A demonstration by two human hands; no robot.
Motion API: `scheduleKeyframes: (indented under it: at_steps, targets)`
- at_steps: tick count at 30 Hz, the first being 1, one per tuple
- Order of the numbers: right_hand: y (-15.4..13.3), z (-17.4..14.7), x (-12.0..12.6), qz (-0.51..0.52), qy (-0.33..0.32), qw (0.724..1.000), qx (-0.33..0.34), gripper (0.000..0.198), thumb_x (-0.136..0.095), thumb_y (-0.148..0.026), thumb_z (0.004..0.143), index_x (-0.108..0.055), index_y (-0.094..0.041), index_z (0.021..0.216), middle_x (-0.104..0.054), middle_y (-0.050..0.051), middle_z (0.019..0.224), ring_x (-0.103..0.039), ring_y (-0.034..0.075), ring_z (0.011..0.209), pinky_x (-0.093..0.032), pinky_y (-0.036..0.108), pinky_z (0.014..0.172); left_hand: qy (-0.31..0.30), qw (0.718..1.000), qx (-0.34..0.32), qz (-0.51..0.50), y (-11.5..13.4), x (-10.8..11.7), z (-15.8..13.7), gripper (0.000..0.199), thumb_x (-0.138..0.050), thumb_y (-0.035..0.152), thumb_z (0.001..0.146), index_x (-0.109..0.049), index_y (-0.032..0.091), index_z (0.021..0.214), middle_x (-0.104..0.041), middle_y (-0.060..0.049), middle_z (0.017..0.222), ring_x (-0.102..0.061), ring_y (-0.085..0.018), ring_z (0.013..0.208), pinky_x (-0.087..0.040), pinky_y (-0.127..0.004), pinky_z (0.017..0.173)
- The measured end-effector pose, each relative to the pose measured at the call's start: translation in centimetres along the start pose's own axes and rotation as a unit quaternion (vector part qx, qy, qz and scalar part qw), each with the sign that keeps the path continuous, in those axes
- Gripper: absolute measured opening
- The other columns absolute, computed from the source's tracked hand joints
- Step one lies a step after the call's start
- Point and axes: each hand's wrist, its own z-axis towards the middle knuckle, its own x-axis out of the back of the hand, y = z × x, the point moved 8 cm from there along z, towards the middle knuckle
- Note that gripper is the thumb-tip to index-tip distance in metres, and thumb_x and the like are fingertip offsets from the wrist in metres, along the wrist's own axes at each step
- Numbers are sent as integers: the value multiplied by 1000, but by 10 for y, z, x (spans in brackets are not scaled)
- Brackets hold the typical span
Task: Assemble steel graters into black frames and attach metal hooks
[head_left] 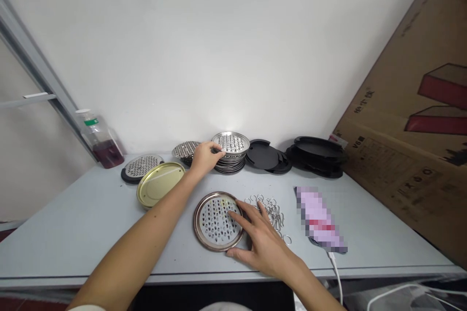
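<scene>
My left hand [206, 159] reaches to the back, its thumb and fingers closed at the left edge of the top metal grater disc [231, 143] on a stack. In front lies another round grater disc [215, 223], set in a copper-coloured round rim. My right hand [264, 235] grips this one from the right, thumb at the lower rim and fingers spread over the upper right side. Several small metal rings and hooks [273, 211] lie beside and partly behind my right hand. A gold-coloured round lid [160, 184] is beside my left forearm.
More grater discs [185, 149] and a black-rimmed grater [141, 167] lie at the back left. Black plastic round trays [319, 150] are piled at the back right. A bottle of dark red liquid [105, 148], a blurred-out device [321, 221] with white cable and a large cardboard box [404, 121] flank them.
</scene>
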Motion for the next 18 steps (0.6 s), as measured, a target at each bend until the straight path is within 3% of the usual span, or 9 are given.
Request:
scheduleKeyframes:
  at_steps: [10, 15, 18]
  targets:
    - [1, 0, -1, -2, 8, 1000, 4, 82, -62, -66, 79, -40, -26, 147, -34, 14, 154, -28, 35, 143, -4, 64, 117, -12, 998, 58, -22, 1, 12, 12, 20, -77, 36, 70, -76, 19, 81, -70, -2, 68, -65, -21, 73, -47, -29, 72]
    - [0, -3, 1, -5, 31, 999, 21, 83, -63, -63, 79, -35, -27, 149, -29, 14, 157, -26, 37, 144, -11, 66, 116, 27, 999, 16, -42, 16, 30, 6, 17, -73, 34, 76, -75, 20, 85, -74, -3, 95, -66, -21, 95, -46, -30, 90]
    - [2, -6, 10, 8, 112, 993, 21, 86, -65, -56, 81, -24, -28, 152, -20, 14, 159, -20, 38, 145, -18, 67, 114, 49, 994, -23, -91, 26, 49, -21, 16, -72, 35, 79, -73, 21, 87, -70, -5, 116, -61, -21, 112, -40, -33, 103]
